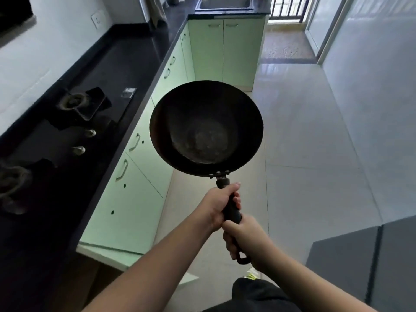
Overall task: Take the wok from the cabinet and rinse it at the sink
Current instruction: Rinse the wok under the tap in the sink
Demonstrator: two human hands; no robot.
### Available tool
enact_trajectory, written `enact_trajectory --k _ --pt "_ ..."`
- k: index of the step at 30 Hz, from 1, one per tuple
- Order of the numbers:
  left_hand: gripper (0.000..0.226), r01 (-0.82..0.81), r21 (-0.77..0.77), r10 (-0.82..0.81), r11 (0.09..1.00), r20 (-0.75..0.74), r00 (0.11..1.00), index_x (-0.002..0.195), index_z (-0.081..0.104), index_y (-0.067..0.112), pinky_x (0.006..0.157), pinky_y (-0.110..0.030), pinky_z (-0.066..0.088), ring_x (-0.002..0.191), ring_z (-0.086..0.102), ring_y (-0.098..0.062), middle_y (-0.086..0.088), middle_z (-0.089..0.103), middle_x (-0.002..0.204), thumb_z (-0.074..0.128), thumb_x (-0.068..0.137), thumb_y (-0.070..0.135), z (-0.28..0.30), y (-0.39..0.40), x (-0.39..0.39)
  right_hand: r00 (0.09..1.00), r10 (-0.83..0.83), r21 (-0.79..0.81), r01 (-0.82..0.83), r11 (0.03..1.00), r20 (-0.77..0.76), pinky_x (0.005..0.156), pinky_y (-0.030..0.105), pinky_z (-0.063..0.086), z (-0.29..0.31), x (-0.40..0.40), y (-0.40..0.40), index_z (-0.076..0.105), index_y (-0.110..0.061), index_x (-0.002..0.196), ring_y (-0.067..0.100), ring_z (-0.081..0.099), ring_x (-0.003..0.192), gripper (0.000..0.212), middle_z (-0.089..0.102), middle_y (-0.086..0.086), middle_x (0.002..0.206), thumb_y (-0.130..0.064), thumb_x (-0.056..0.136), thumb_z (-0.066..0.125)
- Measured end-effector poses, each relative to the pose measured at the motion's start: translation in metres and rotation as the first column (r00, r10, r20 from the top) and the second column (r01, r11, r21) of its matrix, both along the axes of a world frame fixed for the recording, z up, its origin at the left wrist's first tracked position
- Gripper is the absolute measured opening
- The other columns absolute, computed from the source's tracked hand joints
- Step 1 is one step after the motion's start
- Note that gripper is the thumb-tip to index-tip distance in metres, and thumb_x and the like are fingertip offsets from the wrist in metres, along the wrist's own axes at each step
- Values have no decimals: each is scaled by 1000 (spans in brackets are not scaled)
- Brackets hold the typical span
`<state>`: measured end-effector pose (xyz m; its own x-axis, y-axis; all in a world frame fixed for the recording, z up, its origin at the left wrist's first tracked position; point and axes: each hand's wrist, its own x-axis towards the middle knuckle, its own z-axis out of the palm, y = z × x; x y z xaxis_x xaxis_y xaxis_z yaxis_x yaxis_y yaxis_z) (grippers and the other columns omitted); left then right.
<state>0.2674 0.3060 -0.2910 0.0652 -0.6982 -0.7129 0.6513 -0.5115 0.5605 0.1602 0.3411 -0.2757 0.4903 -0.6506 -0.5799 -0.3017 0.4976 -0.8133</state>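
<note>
Pale green cabinets point(139, 176) line a black counter point(126, 64); both hands, left hand point(219, 204) ahead of right hand point(244, 238), wrap tightly round the handle of the round black metal wok point(206, 128), held above the tiled floor point(304, 143), well short of the steel sink point(225, 4).

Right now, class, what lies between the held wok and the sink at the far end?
In the head view, only bare tiled floor and the closed green cabinet doors below the sink lie beyond the wok.

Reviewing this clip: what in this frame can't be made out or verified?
- Head view: the sink is cut by the top edge; its tap is not shown.
- The wok handle is mostly hidden by the left hand and right hand.
- The stove knob settings are too small.
</note>
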Motion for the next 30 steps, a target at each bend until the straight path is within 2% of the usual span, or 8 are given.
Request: enact_trajectory --k 7,13,21,30 --pt "29 -2 -5 2 1000 23 1000 68 45 12 38 -17 36 36 38 -6 3 42 51 54 94 7 14 -95 -32 999 -15 22 14 1000 38 41 27 40 8 -30 -93 45 -6 69 18 41 39 13 44 6 51 1 80 44" --pt "29 7 -1 -7 1000 26 1000 68 45 12 38 -17 36 35 38 -5 3 42 50 54 95 8 22 -157 -25 996 -36 43 33 999 82 41 26 39 16 -22 -152 45 -7 73 17 40 39 12 44 3 50 -1 83 44" --pt "30 2 17 -1 1000 -81 997 68 45 12 34 -14 36 31 39 -3 5 44 44 52 96 9 14 -255 17 995 -83 57 80 995 48 40 24 37 15 23 -246 44 -8 76 16 39 39 10 43 2 52 -4 85 46" --pt "29 51 10 -49 999 -159 986 68 45 10 36 -15 38 32 41 -5 3 45 46 53 96 9 24 -373 110 994 -105 32 104 994 16 40 25 35 33 114 -360 46 -8 80 15 39 39 6 44 0 50 -6 85 47"
